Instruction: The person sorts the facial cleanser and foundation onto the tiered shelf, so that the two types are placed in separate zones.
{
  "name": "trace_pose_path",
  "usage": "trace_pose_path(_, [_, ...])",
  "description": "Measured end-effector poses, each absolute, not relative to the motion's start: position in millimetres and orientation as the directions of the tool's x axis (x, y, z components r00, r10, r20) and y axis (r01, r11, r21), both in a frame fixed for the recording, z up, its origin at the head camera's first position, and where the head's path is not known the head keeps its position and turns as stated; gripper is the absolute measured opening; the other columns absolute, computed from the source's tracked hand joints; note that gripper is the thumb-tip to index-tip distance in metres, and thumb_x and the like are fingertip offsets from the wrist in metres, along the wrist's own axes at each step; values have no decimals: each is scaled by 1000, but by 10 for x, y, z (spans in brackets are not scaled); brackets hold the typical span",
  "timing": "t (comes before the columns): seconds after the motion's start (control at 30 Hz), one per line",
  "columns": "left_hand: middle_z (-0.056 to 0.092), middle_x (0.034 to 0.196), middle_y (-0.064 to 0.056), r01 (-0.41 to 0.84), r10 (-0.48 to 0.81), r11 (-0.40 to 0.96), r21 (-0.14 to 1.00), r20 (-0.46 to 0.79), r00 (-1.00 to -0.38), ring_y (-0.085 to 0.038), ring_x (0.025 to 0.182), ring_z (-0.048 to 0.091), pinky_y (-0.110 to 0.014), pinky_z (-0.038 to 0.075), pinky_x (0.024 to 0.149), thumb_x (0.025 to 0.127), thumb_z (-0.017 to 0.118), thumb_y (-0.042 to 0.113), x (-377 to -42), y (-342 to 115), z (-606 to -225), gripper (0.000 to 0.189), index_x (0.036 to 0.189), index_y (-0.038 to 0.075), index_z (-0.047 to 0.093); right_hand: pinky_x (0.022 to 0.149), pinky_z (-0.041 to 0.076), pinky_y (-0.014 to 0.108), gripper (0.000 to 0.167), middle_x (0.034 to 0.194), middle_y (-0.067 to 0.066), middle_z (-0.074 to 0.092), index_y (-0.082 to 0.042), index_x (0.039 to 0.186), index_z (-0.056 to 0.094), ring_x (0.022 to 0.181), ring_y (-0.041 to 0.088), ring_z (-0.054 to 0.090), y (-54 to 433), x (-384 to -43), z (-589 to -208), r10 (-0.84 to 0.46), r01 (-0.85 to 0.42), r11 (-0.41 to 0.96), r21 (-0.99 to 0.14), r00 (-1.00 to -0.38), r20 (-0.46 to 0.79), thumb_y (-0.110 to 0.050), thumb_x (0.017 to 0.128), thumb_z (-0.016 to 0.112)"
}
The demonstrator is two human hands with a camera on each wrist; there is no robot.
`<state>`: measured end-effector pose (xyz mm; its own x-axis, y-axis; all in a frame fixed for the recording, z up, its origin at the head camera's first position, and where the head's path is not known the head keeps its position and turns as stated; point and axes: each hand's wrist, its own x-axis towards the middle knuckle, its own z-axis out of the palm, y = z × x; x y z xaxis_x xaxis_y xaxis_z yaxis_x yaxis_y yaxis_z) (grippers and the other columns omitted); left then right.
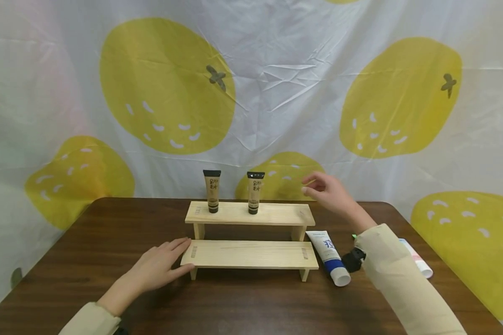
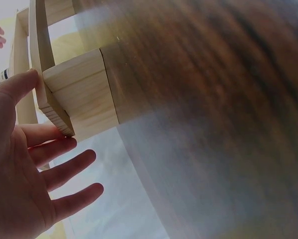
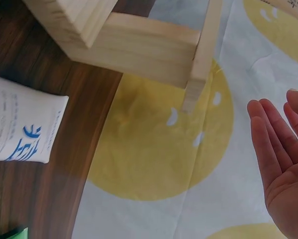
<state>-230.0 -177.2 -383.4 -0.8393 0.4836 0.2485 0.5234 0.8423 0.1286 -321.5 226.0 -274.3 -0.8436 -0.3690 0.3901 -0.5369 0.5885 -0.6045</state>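
A two-tier wooden stand (image 1: 249, 255) has two tan squeeze tubes standing on its upper tier, a left tube (image 1: 212, 191) and a right tube (image 1: 254, 193), each with a black cap at the bottom. My left hand (image 1: 161, 265) touches the left end of the lower tier; the left wrist view has its thumb (image 2: 22, 84) and index finger at the board's edges, the other fingers extended and spread. To the right of the upper tier, my right hand (image 1: 329, 191) is raised in the air with loosely bent fingers (image 3: 268, 142) and nothing between them.
A white squeeze tube with a blue band (image 1: 329, 258) lies just right of the stand. Farther right, another white tube (image 1: 417, 260) is partly behind my right sleeve, near a small green item (image 3: 20, 234). A fruit-print curtain (image 1: 276, 93) hangs behind the brown table (image 1: 109, 242).
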Motion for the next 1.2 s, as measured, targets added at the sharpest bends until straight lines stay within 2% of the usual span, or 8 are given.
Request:
trace_pose_path(0.13, [48, 124, -14, 525, 485, 841, 129, 248, -838, -33, 105, 49, -53, 40, 75, 85, 46, 54, -2299, -1770, -3831, 68, 126, 0, 47, 67, 44, 36, 20, 86, 16, 63, -3, 102, 56, 79, 26, 60, 2346, -3194, -2773, -360, -519, 597, -612, -855, 374, -16, 87, 57])
trace_pose_path(0.3, [48, 124, -14, 524, 486, 842, 129, 241, -840, -33, 105, 49, -52, 40, 75, 85, 45, 54, -2295, -1768, -3825, 67, 126, 1, 47, 67, 44, 37, 20, 84, 13, 62, -2, 102, 56, 79, 27, 59, 2442, -3178, -2819, -348, -509, 611, -606, -861, 372, -16, 87, 57])
trace_pose_path(0.7, [48, 124, -14, 527, 487, 840, 127, 249, -837, -33, 104, 49, -52, 40, 75, 84, 47, 53, -2311, -1775, -3849, 67, 127, 1, 47, 65, 46, 30, 21, 79, 9, 64, 3, 99, 56, 72, 18, 60, 2705, -3101, -2988, -325, -500, 612, -613, -865, 382, -13, 86, 58])
trace_pose_path(1.07, [47, 124, -14, 524, 485, 840, 137, 240, -841, -33, 105, 49, -53, 40, 76, 85, 45, 54, -2300, -1771, -3829, 68, 126, 1, 47, 65, 49, 39, 26, 83, 13, 63, 3, 103, 55, 76, 26, 61, 3016, -2991, -3272, -218, -357, 663, -658, -933, 286, -18, 87, 57])
trace_pose_path(1.2, [48, 124, -14, 526, 486, 840, 136, 244, -839, -33, 105, 49, -53, 40, 76, 85, 46, 54, -2300, -1769, -3827, 67, 126, 1, 48, 65, 50, 35, 27, 86, 16, 62, 5, 103, 54, 79, 30, 61, 3104, -2976, -3351, -200, -326, 639, -696, -945, 259, -16, 87, 57])
